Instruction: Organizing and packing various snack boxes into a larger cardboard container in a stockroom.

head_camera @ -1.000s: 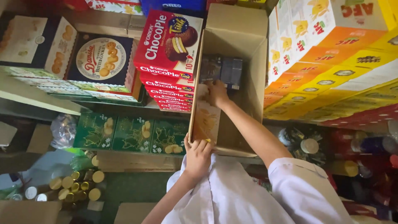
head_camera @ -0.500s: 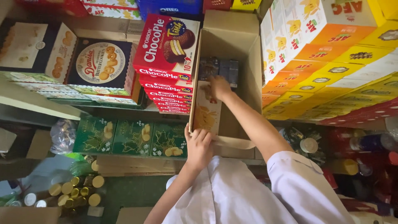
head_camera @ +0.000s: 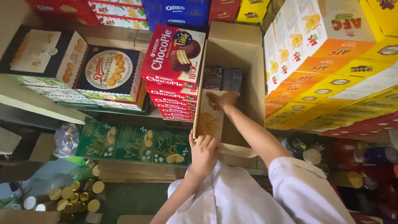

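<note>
An open brown cardboard carton (head_camera: 257,83) sits on a shelf in front of me. Inside it a flat cream-coloured biscuit box (head_camera: 209,122) stands on edge against the left wall. My left hand (head_camera: 203,151) grips the near end of that box at the carton's front rim. My right hand (head_camera: 224,99) reaches into the carton and holds the far end of the same box. Behind it, several dark boxes (head_camera: 224,78) stand at the carton's back.
A stack of red pie boxes (head_camera: 172,70) stands left of the carton, with a dark blue cookie box (head_camera: 108,70) further left. Orange and yellow cracker boxes (head_camera: 331,70) are stacked on the right. Green biscuit boxes (head_camera: 134,143) fill the shelf below. Gold-capped jars (head_camera: 78,195) sit lower left.
The biscuit box has come up and toward me out of the carton's left side. My right hand has slid a little right along its far end. The view has shifted down slightly.
</note>
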